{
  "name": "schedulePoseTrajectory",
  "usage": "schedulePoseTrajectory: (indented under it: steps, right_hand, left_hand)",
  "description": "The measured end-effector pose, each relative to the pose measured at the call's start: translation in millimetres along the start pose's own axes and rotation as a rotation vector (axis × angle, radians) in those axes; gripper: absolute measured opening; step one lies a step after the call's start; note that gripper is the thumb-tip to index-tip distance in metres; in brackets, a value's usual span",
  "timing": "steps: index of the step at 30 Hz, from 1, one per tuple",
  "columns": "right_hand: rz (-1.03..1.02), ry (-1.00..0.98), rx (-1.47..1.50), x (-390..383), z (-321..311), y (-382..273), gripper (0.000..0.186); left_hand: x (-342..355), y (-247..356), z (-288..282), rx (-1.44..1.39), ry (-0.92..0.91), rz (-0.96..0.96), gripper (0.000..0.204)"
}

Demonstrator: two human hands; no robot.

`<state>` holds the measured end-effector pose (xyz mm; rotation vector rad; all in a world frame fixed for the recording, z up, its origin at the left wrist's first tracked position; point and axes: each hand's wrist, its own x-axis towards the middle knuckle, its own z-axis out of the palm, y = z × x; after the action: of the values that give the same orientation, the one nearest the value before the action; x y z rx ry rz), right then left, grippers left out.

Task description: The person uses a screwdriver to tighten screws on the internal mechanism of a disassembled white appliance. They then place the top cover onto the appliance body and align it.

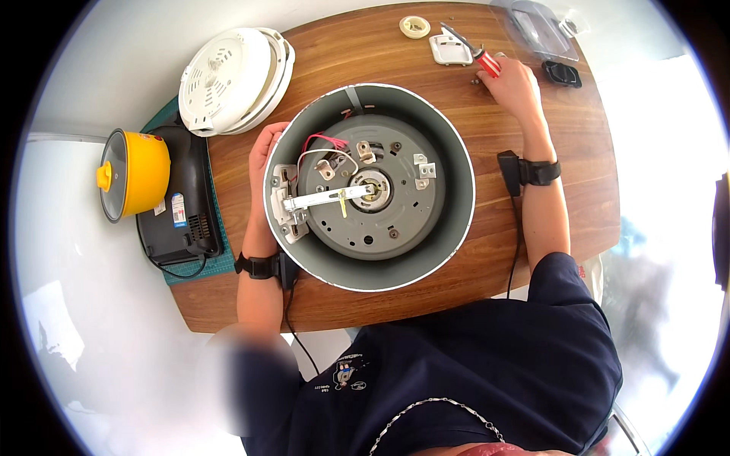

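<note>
A round rice cooker shell [454,228] stands in the middle of the table with its open underside up. Inside it are a grey metal plate [346,235], a white lever [327,197] reaching to the round centre piece [370,190], and red and white wires [327,144]. My left hand [264,156] is curled against the shell's left outer wall, its fingers partly hidden behind the rim. Beyond the shell at the far right, my right hand [517,87] grips a screwdriver [487,62] by its red and white handle. The blade points away to the far left, above a small white cover [450,50].
Stacked white round covers [228,80] lie at the far left. A yellow pot [148,173] rests on a black appliance [179,213] over a green mat [220,258]. At the far edge are a tape roll [414,27], a clear plastic box [540,30] and a black part [562,74].
</note>
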<state>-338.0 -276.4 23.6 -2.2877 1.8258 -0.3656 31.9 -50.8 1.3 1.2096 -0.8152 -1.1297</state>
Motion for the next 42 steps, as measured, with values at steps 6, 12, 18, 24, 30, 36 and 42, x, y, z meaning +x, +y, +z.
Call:
schedulePoseTrajectory:
  steps: [6,12,18,24,30,36,42]
  right_hand:
    - [0.001,0.029,0.000,-2.9,1.6,-6.0,0.031]
    - [-0.035,0.207,0.286,-5.8,-14.8,-13.2,0.029]
    - [-0.039,0.086,0.775,-20.7,-35.3,-45.1,0.019]
    - [-0.074,0.097,0.331,-18.4,-21.4,-29.3,0.033]
    - [0.031,0.112,0.035,-11.0,-13.3,-15.1,0.028]
    - [0.007,0.043,-0.033,-9.9,1.8,-7.6,0.025]
    - [-0.029,0.034,0.007,-9.3,-2.0,-6.6,0.026]
  left_hand:
    - [-0.1,-2.3,1.9,-0.008,0.010,0.004,0.024]
    - [3.6,-7.9,-5.9,-0.027,0.000,0.042,0.023]
    - [2.1,-5.2,-5.0,0.005,0.024,0.000,0.021]
    - [5.9,-10.5,-4.0,0.060,-0.007,0.059,0.019]
    - [3.9,-10.0,-9.5,-0.050,-0.072,0.052,0.022]
    - [3.3,-5.0,-4.1,-0.048,-0.071,0.038,0.021]
    - [0.5,1.8,1.8,-0.036,-0.026,0.018,0.021]
